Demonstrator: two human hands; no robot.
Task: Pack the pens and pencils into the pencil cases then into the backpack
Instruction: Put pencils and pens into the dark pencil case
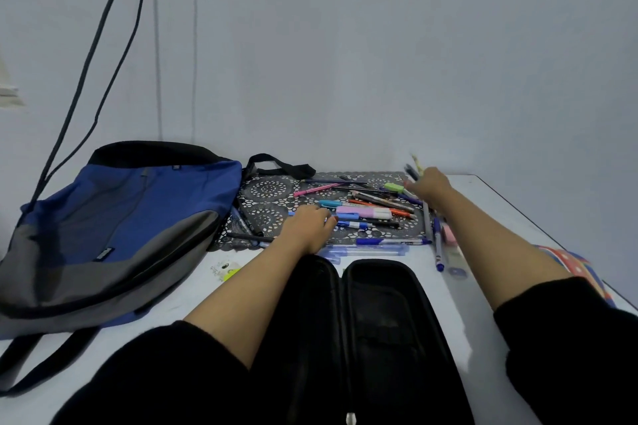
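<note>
The left sleeve (pixel 165 366) and right sleeve (pixel 569 338) were black, plain, loose fabric. Each cuff ended well back from the fingers (pixel 328 220), near the elbow. Forearms (pixel 248 290) and wrists forward of the cuffs were uncovered.

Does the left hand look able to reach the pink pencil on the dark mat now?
Probably yes: the left hand rests on the mat close to the pink pencil, with only flat pens lying between them.
</note>
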